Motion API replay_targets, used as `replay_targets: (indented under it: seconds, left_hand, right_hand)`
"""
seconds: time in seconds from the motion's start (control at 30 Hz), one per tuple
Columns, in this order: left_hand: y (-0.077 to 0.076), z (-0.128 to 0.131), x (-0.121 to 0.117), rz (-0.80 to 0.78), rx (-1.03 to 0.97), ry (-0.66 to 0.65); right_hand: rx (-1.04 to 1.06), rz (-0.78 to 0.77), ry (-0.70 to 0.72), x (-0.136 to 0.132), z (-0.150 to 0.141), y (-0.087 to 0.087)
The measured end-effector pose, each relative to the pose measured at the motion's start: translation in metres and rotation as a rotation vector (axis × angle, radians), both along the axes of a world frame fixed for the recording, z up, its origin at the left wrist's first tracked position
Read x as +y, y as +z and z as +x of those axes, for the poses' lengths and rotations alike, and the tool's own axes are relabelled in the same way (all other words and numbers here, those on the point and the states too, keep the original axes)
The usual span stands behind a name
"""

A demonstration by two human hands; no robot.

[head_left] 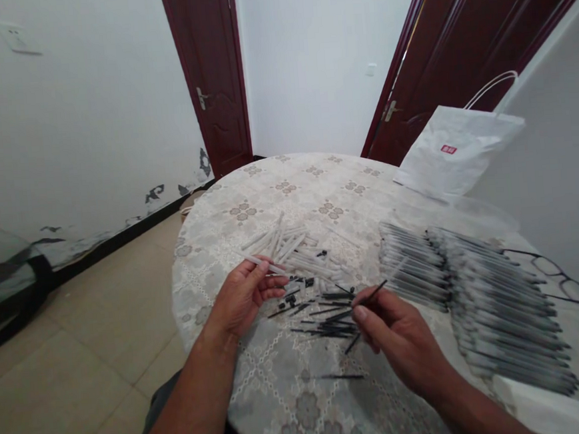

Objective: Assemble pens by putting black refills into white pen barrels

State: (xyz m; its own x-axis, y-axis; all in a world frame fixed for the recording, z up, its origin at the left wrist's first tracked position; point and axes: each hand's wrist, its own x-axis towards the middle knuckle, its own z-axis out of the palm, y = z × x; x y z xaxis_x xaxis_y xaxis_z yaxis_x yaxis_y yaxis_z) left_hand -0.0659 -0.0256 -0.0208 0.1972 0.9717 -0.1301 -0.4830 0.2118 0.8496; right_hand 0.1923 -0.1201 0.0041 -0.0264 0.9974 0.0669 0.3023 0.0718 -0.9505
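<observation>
My left hand (pixel 248 290) is closed on a whitish pen barrel (pixel 260 261), pinched between thumb and fingers. In my right hand (pixel 396 332) is a thin pen refill (pixel 378 290), dark near the fingers and clear toward its far end, pointing up and to the right. A loose heap of whitish pen barrels (pixel 296 246) lies beyond and between the hands. Nearer to me are scattered dark refills (pixel 328 324), with small black pen parts (pixel 290 302) beside my left fingers. A single dark stick (pixel 345 376) lies apart, closer to the table's near side.
Stacked rows of pens (pixel 502 314) cover the right of the round table with its patterned cloth (pixel 305 410). Eyeglasses (pixel 565 285) lie beside them. A white paper bag (pixel 457 150) stands at the back right. A white object (pixel 550 407) sits at the lower right.
</observation>
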Motion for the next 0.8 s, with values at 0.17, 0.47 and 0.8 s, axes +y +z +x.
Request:
replay_targets:
  seconds: [0.17, 0.47, 0.8]
  left_hand:
    - [-0.002, 0.001, 0.000, -0.010, -0.039, 0.006]
    - [0.006, 0.004, -0.006, -0.043, -0.151, 0.011]
    - [0.003, 0.005, -0.012, -0.075, -0.219, -0.079]
  right_hand:
    - [0.070, -0.010, 0.030, 0.024, -0.027, 0.007]
    - [0.136, 0.099, 0.012, 0.058, -0.070, -0.014]
    - [-0.043, 0.438, 0.008, 0.061, -0.077, -0.028]
